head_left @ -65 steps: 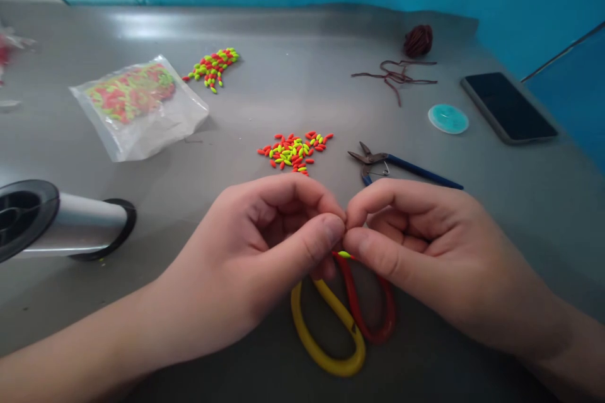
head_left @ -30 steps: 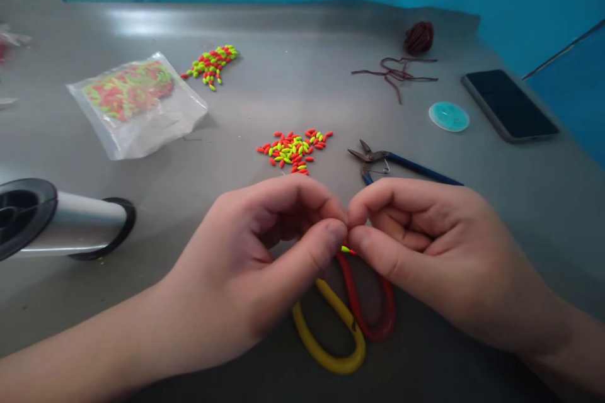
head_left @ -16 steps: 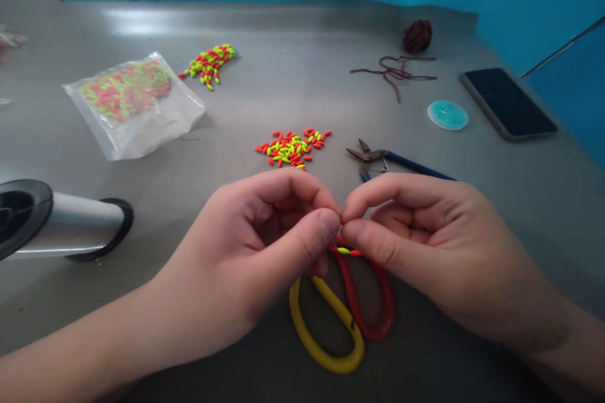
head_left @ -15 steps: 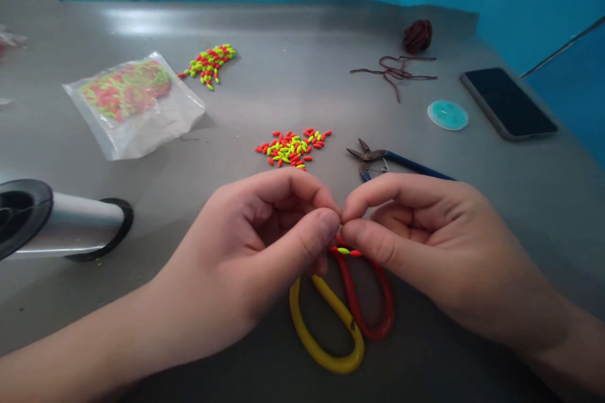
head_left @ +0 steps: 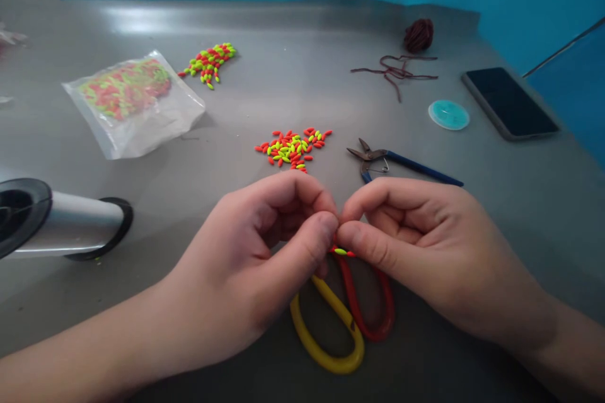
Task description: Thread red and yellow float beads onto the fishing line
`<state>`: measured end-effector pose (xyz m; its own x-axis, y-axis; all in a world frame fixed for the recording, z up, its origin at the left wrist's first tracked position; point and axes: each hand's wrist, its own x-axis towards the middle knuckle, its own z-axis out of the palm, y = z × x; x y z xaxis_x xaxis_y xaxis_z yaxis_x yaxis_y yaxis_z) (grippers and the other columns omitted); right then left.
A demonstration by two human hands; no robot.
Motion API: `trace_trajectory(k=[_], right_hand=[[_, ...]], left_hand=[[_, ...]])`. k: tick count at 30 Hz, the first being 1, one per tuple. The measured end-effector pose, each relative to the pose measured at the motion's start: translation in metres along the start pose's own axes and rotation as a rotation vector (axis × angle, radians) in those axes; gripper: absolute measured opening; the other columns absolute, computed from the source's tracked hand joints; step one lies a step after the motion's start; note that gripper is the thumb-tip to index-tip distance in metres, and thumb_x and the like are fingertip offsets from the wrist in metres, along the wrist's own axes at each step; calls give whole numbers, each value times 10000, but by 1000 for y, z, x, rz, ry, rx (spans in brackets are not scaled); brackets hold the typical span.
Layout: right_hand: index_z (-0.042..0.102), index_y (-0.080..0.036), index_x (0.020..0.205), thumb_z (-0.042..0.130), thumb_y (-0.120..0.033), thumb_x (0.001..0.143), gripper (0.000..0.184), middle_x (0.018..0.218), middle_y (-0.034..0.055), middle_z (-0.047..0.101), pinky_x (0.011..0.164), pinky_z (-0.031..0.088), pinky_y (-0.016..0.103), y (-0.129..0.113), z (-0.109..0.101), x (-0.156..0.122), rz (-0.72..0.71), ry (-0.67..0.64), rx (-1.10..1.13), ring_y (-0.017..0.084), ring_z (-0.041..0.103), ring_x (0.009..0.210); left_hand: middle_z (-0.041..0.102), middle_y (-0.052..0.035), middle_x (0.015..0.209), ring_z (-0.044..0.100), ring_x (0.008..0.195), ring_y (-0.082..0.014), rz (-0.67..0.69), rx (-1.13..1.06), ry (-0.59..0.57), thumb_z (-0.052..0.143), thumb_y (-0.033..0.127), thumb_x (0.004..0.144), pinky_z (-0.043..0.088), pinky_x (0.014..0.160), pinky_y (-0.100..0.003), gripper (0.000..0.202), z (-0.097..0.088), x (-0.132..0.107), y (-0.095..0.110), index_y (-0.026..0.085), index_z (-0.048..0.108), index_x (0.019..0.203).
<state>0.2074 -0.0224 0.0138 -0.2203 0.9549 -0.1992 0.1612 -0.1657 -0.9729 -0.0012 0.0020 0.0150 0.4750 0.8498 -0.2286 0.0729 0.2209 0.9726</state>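
My left hand (head_left: 255, 239) and my right hand (head_left: 416, 245) meet at the fingertips in the middle of the view, pinching something small that they hide. Below the thumbs a small yellow-green bead (head_left: 340, 252) sits on a red cord loop (head_left: 373, 321). The red cord runs up under my thumbs. A yellow cord loop (head_left: 326, 352) lies beside it, passing under my left fingers. Just beyond my hands is a pile of small red and yellow-green beads (head_left: 290, 150). Blue-handled snips (head_left: 371, 157) lie just past my right hand.
A spool of clear line (head_left: 66, 225) lies at the left, with a plastic bag of beads (head_left: 127, 101) and a second bead pile (head_left: 208, 66) behind. Brown cord (head_left: 394, 72), its ball (head_left: 418, 36), a teal disc (head_left: 449, 114) and a phone (head_left: 510, 102) are at the back right.
My fingertips have shifted slightly left, still pinched together. The bead below them has moved a little left with the red cord.
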Motion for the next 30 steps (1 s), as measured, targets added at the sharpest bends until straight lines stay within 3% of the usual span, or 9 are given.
trace_trajectory(k=[2,5,9,13,18,24,30], right_hand=[[721,-249,916,747,-242,947,41,552,-116,293,408,232,270,2,-1,-2,-91,47,-105,93,319,433],[727,-257,1024,733,-141,918,157,597,-114,316,426,265,250,6,-1,-5,-300,131,-319,84,323,473],[713,-269,988,701,-79,922,202,586,-124,356,431,294,215,9,1,-7,-475,156,-473,58,337,461],[693,-256,972,660,-102,964,158,519,-130,487,451,372,230,9,2,-9,-422,102,-428,60,412,416],[709,-266,993,665,-170,985,106,492,-91,606,426,321,297,11,2,-10,-377,104,-397,108,524,397],[726,-257,989,656,-223,1013,82,482,-63,598,427,340,313,8,1,-10,-290,96,-402,135,531,394],[736,-271,987,669,-211,1000,91,496,-64,584,441,367,310,8,0,-9,-296,114,-382,138,539,417]], left_hand=[[712,78,754,679,687,-65,-33,-34,-23,789,184,962,536,628,-86,110,0,0,0,246,705,928],[702,72,739,679,683,-62,-80,-79,-64,760,252,1012,540,645,-90,118,-1,0,1,235,696,914],[696,56,756,675,698,-73,-144,-118,-131,724,356,1054,553,667,-115,196,-3,2,2,226,681,913],[698,52,760,669,697,-74,-171,-143,-164,737,369,1049,548,679,-125,208,-4,4,2,220,679,917],[694,50,770,666,697,-78,-200,-179,-177,769,339,1028,543,684,-140,194,-5,4,2,213,678,911],[692,41,749,651,702,-84,-188,-185,-178,720,364,1066,534,696,-145,203,-6,4,1,215,686,932],[706,36,743,654,709,-87,-173,-170,-174,702,356,1079,531,706,-147,204,-7,5,1,215,687,932]])
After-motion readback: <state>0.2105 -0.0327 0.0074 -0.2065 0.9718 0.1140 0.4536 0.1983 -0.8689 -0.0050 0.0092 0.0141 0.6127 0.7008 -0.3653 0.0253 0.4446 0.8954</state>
